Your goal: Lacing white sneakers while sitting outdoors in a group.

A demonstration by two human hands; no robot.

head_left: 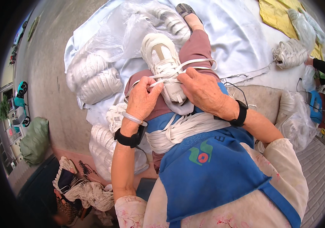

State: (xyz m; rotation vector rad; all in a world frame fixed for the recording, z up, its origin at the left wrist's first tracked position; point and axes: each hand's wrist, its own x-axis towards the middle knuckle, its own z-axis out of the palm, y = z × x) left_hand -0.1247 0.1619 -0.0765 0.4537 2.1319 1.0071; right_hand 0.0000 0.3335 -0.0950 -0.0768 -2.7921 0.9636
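Note:
A white and beige sneaker [165, 62] rests on my lap, its toe pointing away from me. My left hand [143, 98] pinches a white shoelace [156, 82] at the left of the tongue. On the other side, my right hand [203, 90] has its fingers closed on the lace by the upper eyelets. A loop of lace [204, 60] stands out to the right above that hand. Below the sneaker, a thick bundle of white laces [177, 130] lies across my blue apron [208, 163].
Plastic-wrapped bundles of white shoes [96, 81] lie on a pale blue cloth [242, 41] ahead and left. Another bundle [290, 53] sits at the right, near a yellow sheet [276, 15]. Tangled laces [94, 194] hang at the lower left. Another person's arm [323, 68] shows far right.

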